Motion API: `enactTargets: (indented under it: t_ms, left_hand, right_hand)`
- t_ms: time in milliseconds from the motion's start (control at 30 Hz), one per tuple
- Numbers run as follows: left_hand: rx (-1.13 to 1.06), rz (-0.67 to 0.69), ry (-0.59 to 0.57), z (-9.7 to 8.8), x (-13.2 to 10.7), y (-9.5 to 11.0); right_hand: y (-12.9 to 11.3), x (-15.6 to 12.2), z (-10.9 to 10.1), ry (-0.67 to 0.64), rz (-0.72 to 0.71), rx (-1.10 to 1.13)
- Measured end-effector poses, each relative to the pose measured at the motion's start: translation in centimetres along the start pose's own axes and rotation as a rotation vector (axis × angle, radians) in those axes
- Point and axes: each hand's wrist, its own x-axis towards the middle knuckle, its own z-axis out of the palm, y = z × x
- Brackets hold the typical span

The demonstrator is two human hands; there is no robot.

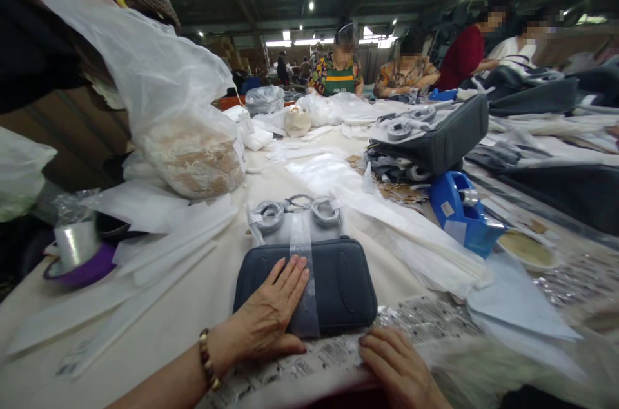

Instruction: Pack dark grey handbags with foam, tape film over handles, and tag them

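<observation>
A dark blue handbag (pixel 338 286) lies on the table in front of me, its wrapped handles (pixel 326 211) coiled in two rings on white padding behind it. Down its middle runs a translucent strip (pixel 304 306). My left hand (pixel 271 309) is spread flat on the bag and the strip, with the thumb along the near edge. A clear plastic bag (pixel 333 351) with printed text lies along the table's near edge. At the handbag's lower right corner, my right hand (pixel 394 364) has its fingers bent together over this plastic; the fingertips are partly hidden.
Right of me stand a blue tape dispenser (pixel 457 212), a roll of tape (pixel 527 249) and a stacked dark bag (pixel 449 138). White sheets (pixel 387 222) spread beyond. At left are a large plastic-wrapped bundle (pixel 193 151) and a purple bowl (pixel 87 267). Several people work across the table.
</observation>
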Motion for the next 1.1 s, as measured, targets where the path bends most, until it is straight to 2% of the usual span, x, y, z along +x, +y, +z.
enactTargets:
  t_ms: [67, 200, 333, 600, 767, 900, 1100]
  left_hand:
    - [0.028, 0.005, 0.012, 0.2, 0.1, 0.0]
    - [0.059, 0.010, 0.024, 0.4, 0.3, 0.0]
    - [0.070, 0.011, -0.015, 0.4, 0.5, -0.3]
    - [0.048, 0.000, 0.057, 1.2, 1.6, -0.7]
    - [0.034, -0.024, 0.060, 1.0, 2.5, -0.4]
    - [0.025, -0.050, 0.082, 1.3, 2.4, -0.3]
    - [-0.004, -0.067, 0.128, 1.2, 2.2, -0.1]
  right_hand:
    - [-1.5, 0.8, 1.6, 0.069, -0.023, -0.027]
    - [-4.7, 3.7, 5.2, 0.101, -0.114, -0.037]
    - [-5.8, 5.5, 6.6, 0.113, -0.226, -0.064]
    - [-5.0, 4.5, 5.3, -0.022, -0.203, 0.013]
    - [-4.7, 4.7, 3.8, -0.169, -0.145, 0.074]
    - [-4.2, 4.3, 3.6, -0.152, -0.162, 0.106]
    - [-3.3, 3.2, 2.7, -0.244, -0.118, 0.094]
